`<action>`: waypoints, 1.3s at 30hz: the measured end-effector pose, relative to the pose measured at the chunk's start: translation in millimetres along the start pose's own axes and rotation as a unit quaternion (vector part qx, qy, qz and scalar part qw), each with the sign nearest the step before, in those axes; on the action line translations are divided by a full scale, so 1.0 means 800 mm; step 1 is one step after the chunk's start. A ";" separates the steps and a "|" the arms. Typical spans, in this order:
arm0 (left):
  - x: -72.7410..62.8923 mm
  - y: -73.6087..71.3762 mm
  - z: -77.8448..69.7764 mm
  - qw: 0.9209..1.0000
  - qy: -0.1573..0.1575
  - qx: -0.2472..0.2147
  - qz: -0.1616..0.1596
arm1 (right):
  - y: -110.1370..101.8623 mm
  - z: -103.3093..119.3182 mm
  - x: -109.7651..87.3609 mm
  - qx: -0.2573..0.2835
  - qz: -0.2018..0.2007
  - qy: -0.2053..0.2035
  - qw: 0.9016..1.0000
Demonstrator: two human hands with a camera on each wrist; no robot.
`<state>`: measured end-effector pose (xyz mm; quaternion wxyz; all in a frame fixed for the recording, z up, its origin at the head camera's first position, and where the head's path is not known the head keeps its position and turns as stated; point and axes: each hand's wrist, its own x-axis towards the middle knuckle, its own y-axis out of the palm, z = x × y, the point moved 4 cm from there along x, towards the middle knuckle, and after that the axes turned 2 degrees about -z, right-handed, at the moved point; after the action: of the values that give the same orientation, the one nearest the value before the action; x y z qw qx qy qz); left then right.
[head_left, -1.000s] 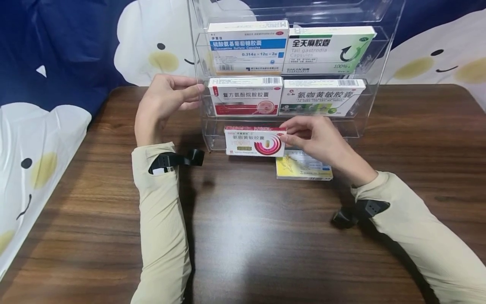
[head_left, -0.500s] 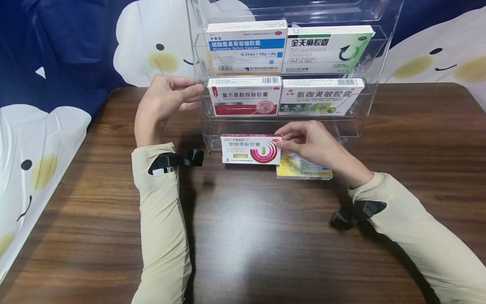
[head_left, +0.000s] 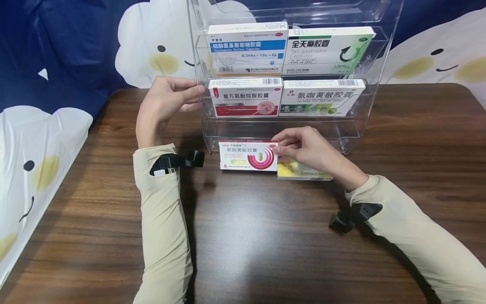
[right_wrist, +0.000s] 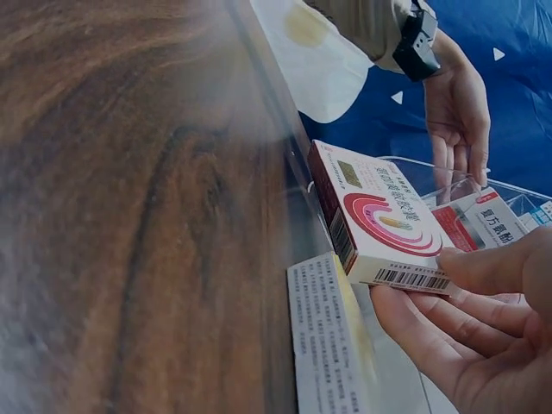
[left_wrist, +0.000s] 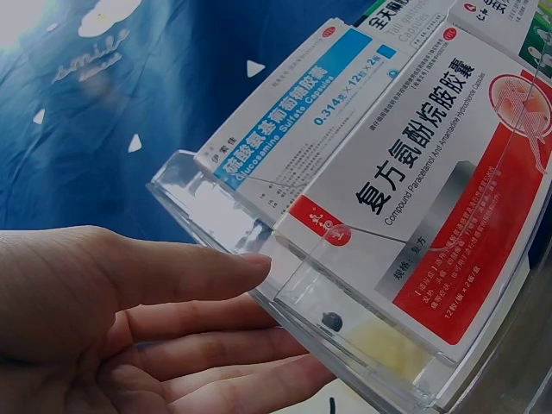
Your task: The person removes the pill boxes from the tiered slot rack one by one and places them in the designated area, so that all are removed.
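My right hand (head_left: 309, 147) pinches a white medicine box (head_left: 248, 156) with pink-red rings between thumb and fingers at its right end. That box is just in front of the clear acrylic display rack's bottom tier, its printed face toward me. Partly behind the hand, a yellow and white medicine box (head_left: 303, 169) lies at the rack's foot. My left hand (head_left: 163, 103) holds the left side edge of the clear display rack (head_left: 347, 126); in the left wrist view the thumb (left_wrist: 233, 272) is at the edge, fingers below. Next to it sits a red and white medicine box (left_wrist: 414, 198).
On the rack's upper tier stand a blue and white box (head_left: 248, 50) and a green and white box (head_left: 328, 52). A white and green box (head_left: 322, 99) is on the middle tier. Behind the wooden table (head_left: 243, 236) hangs a blue curtain (head_left: 68, 38) with clouds.
My right hand has brought the pink-ringed medicine box toward me, lower and slightly left, out from the bottom tier. My left hand has stayed at the rack's side.
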<state>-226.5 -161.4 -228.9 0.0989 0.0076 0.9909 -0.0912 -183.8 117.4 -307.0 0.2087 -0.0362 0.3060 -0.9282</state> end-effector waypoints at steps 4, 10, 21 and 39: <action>0.000 0.000 0.000 1.000 0.003 0.005 0.000 | 0.007 -0.002 0.000 0.045 0.014 0.013 0.999; 0.001 0.001 0.001 1.000 0.005 0.001 0.004 | 0.009 -0.003 -0.001 0.018 0.002 0.000 1.000; 0.000 0.004 -0.001 1.000 0.018 0.015 0.012 | 0.042 0.054 -0.033 -0.227 -0.055 -0.294 0.927; 0.000 0.001 0.002 1.000 0.023 0.014 0.016 | 0.077 0.049 -0.035 -0.320 0.035 -0.321 0.891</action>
<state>-225.9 -160.8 -230.1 0.0779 0.0274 0.9912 -0.1033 -128.1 62.3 -309.2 0.3047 -0.3863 0.5036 -0.7102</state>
